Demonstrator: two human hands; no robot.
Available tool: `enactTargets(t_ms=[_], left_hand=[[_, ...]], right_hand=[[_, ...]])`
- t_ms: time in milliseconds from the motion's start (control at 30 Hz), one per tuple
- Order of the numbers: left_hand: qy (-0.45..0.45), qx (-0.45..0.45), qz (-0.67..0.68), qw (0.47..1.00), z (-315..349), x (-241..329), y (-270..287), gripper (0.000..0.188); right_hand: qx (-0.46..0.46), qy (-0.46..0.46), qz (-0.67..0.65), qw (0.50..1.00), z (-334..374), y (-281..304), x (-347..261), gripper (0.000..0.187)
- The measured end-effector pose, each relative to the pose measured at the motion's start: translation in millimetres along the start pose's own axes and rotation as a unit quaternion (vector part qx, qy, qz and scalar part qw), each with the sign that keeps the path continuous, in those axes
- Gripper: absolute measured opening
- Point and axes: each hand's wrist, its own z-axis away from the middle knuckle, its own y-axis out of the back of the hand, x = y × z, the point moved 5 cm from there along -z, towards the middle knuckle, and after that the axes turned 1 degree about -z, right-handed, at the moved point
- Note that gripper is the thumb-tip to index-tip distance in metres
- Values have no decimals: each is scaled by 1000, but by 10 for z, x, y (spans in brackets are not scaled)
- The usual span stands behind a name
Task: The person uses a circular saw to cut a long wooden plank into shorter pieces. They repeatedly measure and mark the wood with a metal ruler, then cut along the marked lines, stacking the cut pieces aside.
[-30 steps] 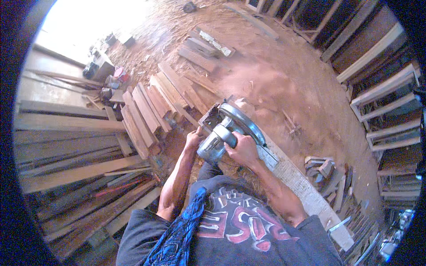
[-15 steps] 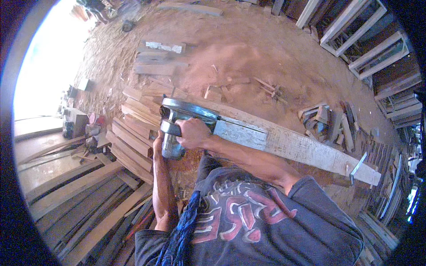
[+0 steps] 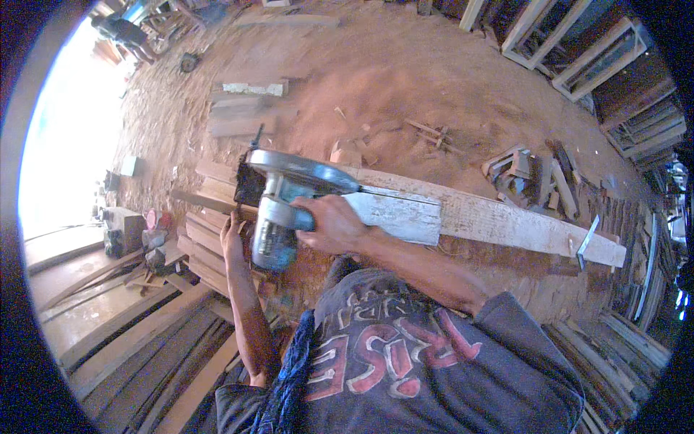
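Observation:
My right hand is wrapped round the handle of a circular saw with a silver rounded guard and a bluish motor body. The saw stands at the left end of a long, whitish worn plank, beside a pale flat panel lying along it. At the saw's left, my left hand has its fingertips closed against a dark brown wooden strip. The strip's right end is hidden by the saw, and so is any blade contact.
Stacked short boards lie at the left, with long planks below them. Offcuts and sawdust cover the ground ahead. Wooden frames stand at the far right. Another person is bent over at the far left.
The saw and my right hand have shifted slightly, and the saw sits farther left in view. My left hand has moved left and down; the dark strip now sticks out past the saw.

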Motion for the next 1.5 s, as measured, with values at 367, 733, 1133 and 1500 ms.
enactTargets(t_ms=[367, 733, 1133, 1500], left_hand=[[-333, -305, -350, 821, 206, -564, -2244, 52], [-330, -416, -640, 556, -290, -988, -2969, 65], [-401, -448, -615, 510, -852, -647, -3483, 51], [-570, -354, -524, 525, 28, -761, -4810, 50]], right_hand=[[385, -222, 113, 889, 2213, 1565, -139, 36], [640, -470, 192, 576, 5389, 615, -363, 44], [787, -473, 22, 395, 6241, -1307, -395, 41], [805, -554, -44, 208, 7326, -2352, -516, 38]])
